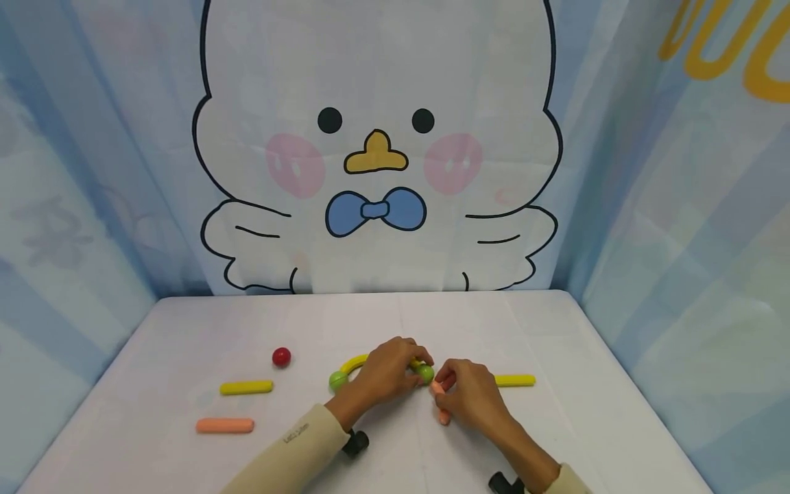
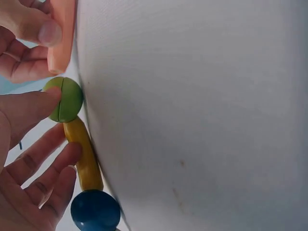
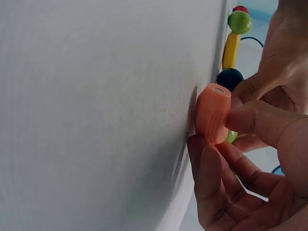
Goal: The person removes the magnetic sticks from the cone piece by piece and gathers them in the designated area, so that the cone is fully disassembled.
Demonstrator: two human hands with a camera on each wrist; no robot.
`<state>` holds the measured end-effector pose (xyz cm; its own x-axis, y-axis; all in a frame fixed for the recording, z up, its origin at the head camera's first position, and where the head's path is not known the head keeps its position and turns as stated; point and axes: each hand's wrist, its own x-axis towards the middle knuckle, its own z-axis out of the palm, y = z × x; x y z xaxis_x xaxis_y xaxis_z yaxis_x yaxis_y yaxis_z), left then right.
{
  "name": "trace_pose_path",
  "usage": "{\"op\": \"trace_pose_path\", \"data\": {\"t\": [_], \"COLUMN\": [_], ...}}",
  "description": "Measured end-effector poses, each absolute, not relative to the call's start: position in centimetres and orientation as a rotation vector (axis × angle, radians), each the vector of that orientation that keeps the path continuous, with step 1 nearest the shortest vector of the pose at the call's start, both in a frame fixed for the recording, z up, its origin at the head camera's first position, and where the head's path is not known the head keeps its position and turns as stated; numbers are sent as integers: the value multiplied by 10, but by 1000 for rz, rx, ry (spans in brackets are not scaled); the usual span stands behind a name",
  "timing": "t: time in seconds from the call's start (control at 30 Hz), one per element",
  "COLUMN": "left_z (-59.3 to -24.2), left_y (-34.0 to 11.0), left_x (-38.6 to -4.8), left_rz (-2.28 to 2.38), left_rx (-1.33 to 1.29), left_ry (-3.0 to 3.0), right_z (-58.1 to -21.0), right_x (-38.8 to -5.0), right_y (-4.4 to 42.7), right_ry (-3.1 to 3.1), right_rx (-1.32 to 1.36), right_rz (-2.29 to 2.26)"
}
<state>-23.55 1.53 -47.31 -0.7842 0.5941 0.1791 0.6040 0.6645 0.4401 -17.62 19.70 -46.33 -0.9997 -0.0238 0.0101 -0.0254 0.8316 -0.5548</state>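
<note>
My left hand (image 1: 387, 372) pinches a green ball (image 1: 424, 373) between thumb and fingers. This ball sits at the right end of an arched chain: a yellow curved piece (image 2: 85, 159), a dark blue ball (image 2: 96, 211), another yellow curved piece (image 1: 353, 363) and a second green ball (image 1: 338, 381). In the head view my left hand hides the blue ball. Close to the right of the held ball, my right hand (image 1: 472, 394) pinches an orange faceted stick (image 3: 211, 114). In the left wrist view a small gap shows between the stick's end and the green ball (image 2: 65, 99).
On the white table (image 1: 154, 391), a red ball (image 1: 281, 357), a yellow stick (image 1: 246, 387) and an orange stick (image 1: 225, 426) lie to the left. Another yellow stick (image 1: 516, 380) lies beyond my right hand, partly hidden. Curtains (image 1: 691, 274) surround the table.
</note>
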Motion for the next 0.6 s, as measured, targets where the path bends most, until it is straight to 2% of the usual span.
{"op": "trace_pose_path", "data": {"t": [0.6], "left_z": [-470], "left_y": [17], "left_x": [-228], "left_rz": [-565], "left_rx": [-1007], "left_ry": [-2822], "right_z": [-454], "right_x": [-172], "right_y": [242], "right_ry": [-2969], "right_rx": [-115], "right_rz": [853]}}
